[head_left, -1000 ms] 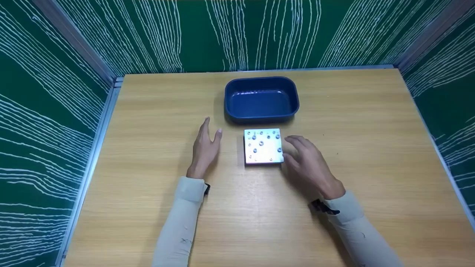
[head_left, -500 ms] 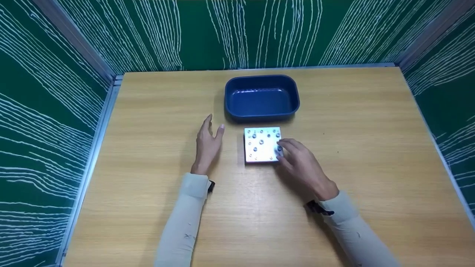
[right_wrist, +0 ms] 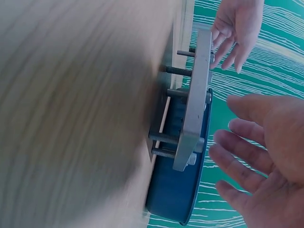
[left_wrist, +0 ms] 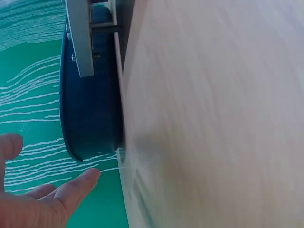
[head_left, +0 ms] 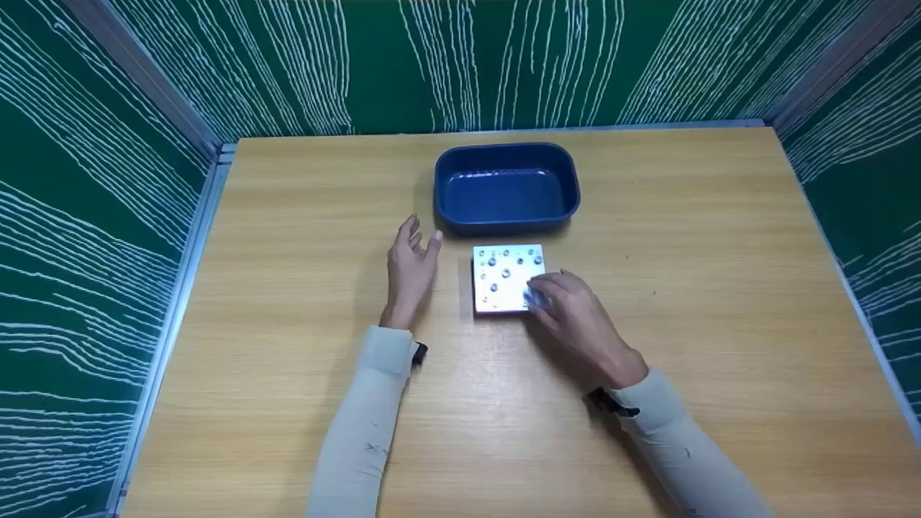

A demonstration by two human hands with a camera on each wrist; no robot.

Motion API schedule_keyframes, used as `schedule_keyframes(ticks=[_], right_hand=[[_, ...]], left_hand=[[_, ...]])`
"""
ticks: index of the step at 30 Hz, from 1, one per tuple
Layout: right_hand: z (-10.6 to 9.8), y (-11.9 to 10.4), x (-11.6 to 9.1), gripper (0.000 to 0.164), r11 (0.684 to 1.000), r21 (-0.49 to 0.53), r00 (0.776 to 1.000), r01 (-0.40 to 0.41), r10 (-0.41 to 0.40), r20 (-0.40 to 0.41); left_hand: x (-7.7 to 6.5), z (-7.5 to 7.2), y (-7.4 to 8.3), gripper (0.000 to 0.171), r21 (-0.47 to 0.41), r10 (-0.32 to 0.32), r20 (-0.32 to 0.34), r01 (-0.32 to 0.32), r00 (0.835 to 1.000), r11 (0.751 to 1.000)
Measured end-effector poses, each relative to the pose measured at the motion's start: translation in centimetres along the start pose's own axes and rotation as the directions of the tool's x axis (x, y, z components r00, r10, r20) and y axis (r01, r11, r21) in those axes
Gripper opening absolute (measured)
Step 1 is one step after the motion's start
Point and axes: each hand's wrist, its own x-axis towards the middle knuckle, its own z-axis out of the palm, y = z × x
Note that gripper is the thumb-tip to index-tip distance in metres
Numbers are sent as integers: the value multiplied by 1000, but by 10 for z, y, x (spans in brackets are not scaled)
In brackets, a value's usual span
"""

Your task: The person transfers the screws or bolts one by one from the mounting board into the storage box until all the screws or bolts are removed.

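Observation:
A square silver metal plate (head_left: pixel 512 295) dotted with bolts lies in the middle of the table. From the side, in the right wrist view, the plate (right_wrist: pixel 194 104) stands raised on threaded bolts (right_wrist: pixel 178 71) over a flat base. My right hand (head_left: pixel 584 320) is over its near right corner, thumb and fingers bent around a bolt there in the head view. A gap shows between those fingers (right_wrist: pixel 237 168) and the bolt heads (right_wrist: pixel 191 158) in the right wrist view. To the left of the plate, my left hand (head_left: pixel 411 277) hovers with thumb apart, holding nothing.
Just behind the plate sits a deep blue tray (head_left: pixel 507 229) with nothing inside. Green panels (head_left: pixel 388 86) with white wavy lines enclose the wooden table (head_left: pixel 288 237) at the back and both sides.
My right hand has moved left from beside the plate to over its near right corner, its fingertips drawing closer together. My left hand has shifted slightly forward and right. Plate and tray stay put.

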Motion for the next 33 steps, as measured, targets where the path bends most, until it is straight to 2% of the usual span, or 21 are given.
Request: schedule_keyframes(ticks=[7,14,20,26,33], right_hand=[[5,-2,0,25,998,-64,999,7,-5,35],[7,-5,0,23,995,-101,998,27,-22,51],[10,-6,0,23,993,-114,997,21,-13,71],[12,-5,0,19,993,-110,998,48,-42,52],[13,-5,0,17,992,-110,998,64,-61,32]], left_hand=[[5,7,2,67,-20,-21,12,21,1000,1000],[9,16,5,66,-36,-54,-4,53,999,998],[13,22,5,66,-36,-54,-25,53,998,998],[15,27,5,65,-31,-61,-41,60,997,998],[19,32,5,60,-71,-48,-75,42,996,997]])
